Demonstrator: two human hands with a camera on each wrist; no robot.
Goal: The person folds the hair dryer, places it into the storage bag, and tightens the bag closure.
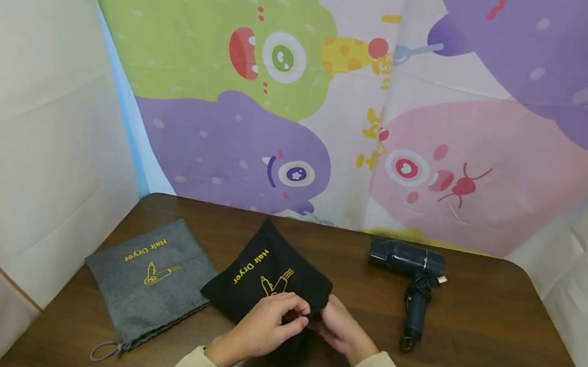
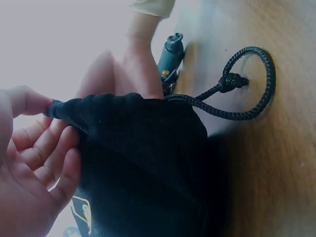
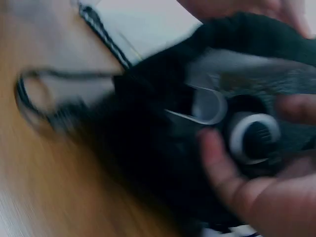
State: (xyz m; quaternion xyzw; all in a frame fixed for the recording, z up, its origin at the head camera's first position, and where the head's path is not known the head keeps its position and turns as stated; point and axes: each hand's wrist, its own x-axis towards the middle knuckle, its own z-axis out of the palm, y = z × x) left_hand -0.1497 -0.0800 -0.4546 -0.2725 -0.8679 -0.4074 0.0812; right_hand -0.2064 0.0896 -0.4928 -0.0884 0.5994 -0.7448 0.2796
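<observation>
Two drawstring pouches lie on the dark brown wooden desk (image 1: 477, 347): one black fabric pouch (image 1: 268, 277) with yellow "Hair Dryer" lettering near the middle, and one grey fabric pouch (image 1: 150, 279) with the same yellow lettering to its left, flat and well apart from the hands. One dark blue hair dryer (image 1: 410, 276) rests to the right of the black pouch, its barrel lying across the back of the desk and its cord-wrapped handle pointing toward the person.

Both hands meet at the near, open end of the black pouch. The left hand (image 1: 266, 323) pinches the pouch's rim between thumb and curled fingers (image 2: 47, 148), as the left wrist view shows. The right hand (image 1: 339, 329) grips the opposite side of the mouth, its fingers (image 3: 217, 163) curled into the dark fabric; that view is blurred. One black braided cord loop (image 2: 247, 84), knotted, trails from the pouch's mouth onto the desk. Behind the desk hangs one cartoon-monster backdrop (image 1: 312, 82).
</observation>
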